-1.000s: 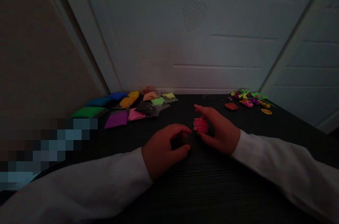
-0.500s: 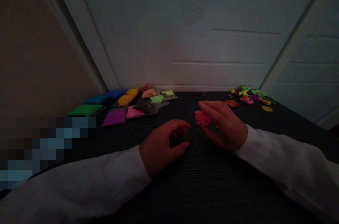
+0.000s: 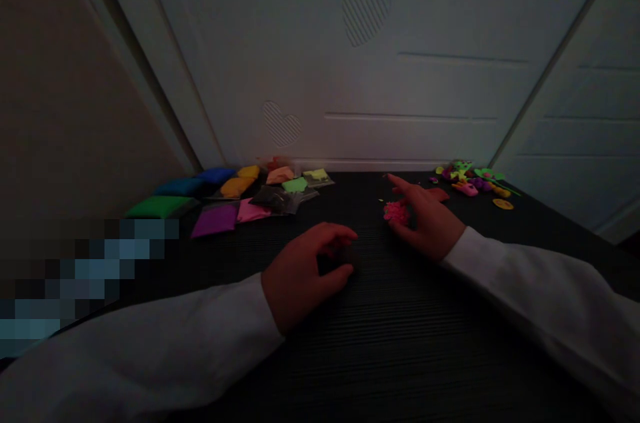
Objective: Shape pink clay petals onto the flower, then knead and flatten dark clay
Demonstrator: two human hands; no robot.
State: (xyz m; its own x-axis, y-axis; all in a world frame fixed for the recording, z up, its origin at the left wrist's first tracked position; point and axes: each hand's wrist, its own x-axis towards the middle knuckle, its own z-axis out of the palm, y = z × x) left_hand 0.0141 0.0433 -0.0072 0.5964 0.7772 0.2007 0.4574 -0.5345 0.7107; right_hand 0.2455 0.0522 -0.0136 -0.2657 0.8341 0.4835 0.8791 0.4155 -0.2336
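Note:
My right hand (image 3: 427,220) holds a small bumpy pink clay piece (image 3: 397,211) between thumb and fingers, low over the dark ribbed table (image 3: 380,343), with the index finger stretched forward. My left hand (image 3: 305,273) rests on the table nearer me, its fingers curled over a dark spot; whether anything lies under them is hidden in the dim light. Both arms wear white sleeves.
Several coloured clay packets (image 3: 220,200) lie at the back left of the table. Small finished clay shapes (image 3: 473,184) and a red piece (image 3: 439,194) sit at the back right. A white panelled wall with heart patterns (image 3: 365,3) stands behind the table.
My right hand has carried the pink clay piece forward and to the right, away from my left hand. My left hand has stayed in place.

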